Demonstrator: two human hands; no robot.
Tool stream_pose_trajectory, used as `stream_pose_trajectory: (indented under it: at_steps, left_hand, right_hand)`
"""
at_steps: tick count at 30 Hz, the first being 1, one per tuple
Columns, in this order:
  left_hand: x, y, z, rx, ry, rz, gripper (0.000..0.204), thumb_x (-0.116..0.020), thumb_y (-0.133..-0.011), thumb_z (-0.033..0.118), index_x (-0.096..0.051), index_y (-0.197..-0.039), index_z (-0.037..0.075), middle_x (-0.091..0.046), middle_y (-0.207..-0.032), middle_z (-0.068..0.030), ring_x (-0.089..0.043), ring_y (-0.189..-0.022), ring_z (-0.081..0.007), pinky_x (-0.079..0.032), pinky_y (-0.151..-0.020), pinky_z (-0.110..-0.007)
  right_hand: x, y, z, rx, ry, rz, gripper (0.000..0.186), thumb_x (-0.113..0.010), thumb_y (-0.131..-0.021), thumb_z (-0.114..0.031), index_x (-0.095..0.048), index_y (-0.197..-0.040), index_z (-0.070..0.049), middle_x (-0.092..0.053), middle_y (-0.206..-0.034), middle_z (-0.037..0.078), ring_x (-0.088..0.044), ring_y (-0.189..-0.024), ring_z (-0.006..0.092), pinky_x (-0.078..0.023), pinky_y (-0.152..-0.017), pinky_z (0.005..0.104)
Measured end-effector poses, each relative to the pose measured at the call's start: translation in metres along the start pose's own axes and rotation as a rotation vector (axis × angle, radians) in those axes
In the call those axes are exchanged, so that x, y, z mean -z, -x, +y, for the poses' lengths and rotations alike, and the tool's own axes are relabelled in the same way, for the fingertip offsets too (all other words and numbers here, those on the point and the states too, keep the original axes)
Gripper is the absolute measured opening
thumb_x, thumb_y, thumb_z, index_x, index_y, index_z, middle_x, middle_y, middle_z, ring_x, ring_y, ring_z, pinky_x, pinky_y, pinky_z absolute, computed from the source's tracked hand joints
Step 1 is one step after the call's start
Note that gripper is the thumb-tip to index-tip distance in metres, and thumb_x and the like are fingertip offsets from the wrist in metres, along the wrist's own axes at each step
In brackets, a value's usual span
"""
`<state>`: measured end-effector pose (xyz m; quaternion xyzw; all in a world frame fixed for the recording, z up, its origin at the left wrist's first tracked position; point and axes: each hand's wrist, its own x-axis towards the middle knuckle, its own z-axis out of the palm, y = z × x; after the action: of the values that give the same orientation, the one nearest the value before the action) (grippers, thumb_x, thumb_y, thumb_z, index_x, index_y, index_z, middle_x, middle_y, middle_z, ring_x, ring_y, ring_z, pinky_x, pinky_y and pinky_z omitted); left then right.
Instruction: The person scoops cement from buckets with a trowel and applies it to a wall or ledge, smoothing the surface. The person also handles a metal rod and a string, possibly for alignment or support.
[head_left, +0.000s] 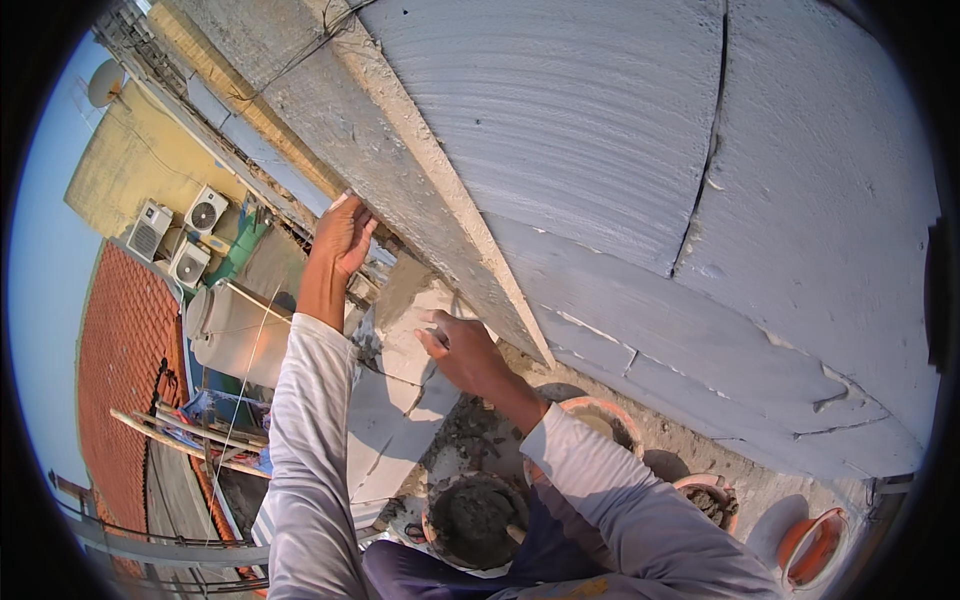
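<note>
My left hand point(345, 238) is raised to the lower end of a yellowish wooden strip point(250, 105). Its fingers are curled closed beside the edge of a rough grey concrete column point(400, 180). Whatever is in them, if anything, is hidden. Lower and to the right, my right hand point(468, 352) is held in front of the column's lower part. Its thumb and forefinger stand apart with nothing visible between them. Behind it lies a pale block surface point(395, 435) with a patch of grey mortar point(402, 285) at its top.
A grey block wall point(600, 130) fills the right. Below stand a mortar bucket point(475, 520), other orange buckets point(708, 500) and a tipped orange pail point(812, 548). Leftward are a large tank point(240, 335), bamboo poles point(190, 440), air-conditioner units point(190, 262) and a tiled roof point(125, 370).
</note>
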<state>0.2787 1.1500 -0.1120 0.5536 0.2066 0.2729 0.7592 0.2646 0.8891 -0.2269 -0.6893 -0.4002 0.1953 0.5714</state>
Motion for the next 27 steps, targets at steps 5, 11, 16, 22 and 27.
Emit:
stream_pose_trajectory:
  at_steps: [5, 11, 16, 22, 27]
  left_hand:
    - [0.017, 0.021, 0.006, -0.176, 0.028, 0.242, 0.025, -0.072, -0.094, 0.011, -0.067, -0.118, 0.002, -0.074, -0.110, -0.0104, -0.068, -0.102, -0.0161, -0.052, -0.089, -0.025]
    - [0.059, 0.051, 0.019, -0.415, 0.130, 0.479, 0.023, -0.069, -0.095, 0.009, -0.067, -0.117, 0.003, -0.075, -0.110, -0.0080, -0.068, -0.103, -0.0127, -0.048, -0.090, -0.023]
    - [0.122, 0.102, 0.052, -0.639, 0.226, 0.654, 0.020, -0.070, -0.095, 0.008, -0.066, -0.114, 0.002, -0.074, -0.107, -0.0068, -0.068, -0.100, -0.0127, -0.049, -0.090, -0.023]
    - [0.112, 0.203, 0.043, -0.606, -0.047, 0.443, 0.017, -0.074, -0.096, 0.011, -0.066, -0.108, 0.001, -0.072, -0.103, -0.0077, -0.068, -0.098, -0.0144, -0.049, -0.093, -0.026]
    - [0.029, 0.257, 0.011, -0.304, -0.191, 0.205, 0.019, -0.073, -0.097, 0.017, -0.066, -0.106, 0.002, -0.071, -0.101, -0.0045, -0.066, -0.098, -0.0131, -0.050, -0.091, -0.028]
  right_hand:
    - [0.003, 0.002, -0.002, -0.002, 0.009, -0.019, 0.039, -0.062, -0.101, -0.033, -0.065, -0.128, -0.004, -0.071, -0.085, 0.021, -0.068, -0.079, 0.0353, -0.052, -0.077, 0.0401]
    - [-0.003, 0.008, -0.007, 0.010, -0.035, 0.011, 0.040, -0.064, -0.100, -0.032, -0.066, -0.129, -0.004, -0.073, -0.092, 0.021, -0.071, -0.083, 0.0339, -0.054, -0.081, 0.0395]
    - [-0.003, 0.016, -0.029, -0.014, 0.135, -0.026, 0.038, -0.063, -0.102, -0.031, -0.066, -0.128, -0.004, -0.072, -0.087, 0.020, -0.070, -0.078, 0.0294, -0.054, -0.078, 0.0377]
    - [-0.010, 0.033, -0.082, 0.532, 0.089, 0.447, 0.033, -0.064, -0.099, -0.019, -0.065, -0.126, -0.001, -0.071, -0.102, 0.021, -0.066, -0.082, 0.0378, -0.053, -0.079, 0.0418]
    - [-0.033, 0.039, -0.113, 0.446, 0.076, 0.197, 0.028, -0.062, -0.101, -0.018, -0.067, -0.123, 0.000, -0.068, -0.098, 0.015, -0.066, -0.082, 0.0285, -0.052, -0.080, 0.0394]
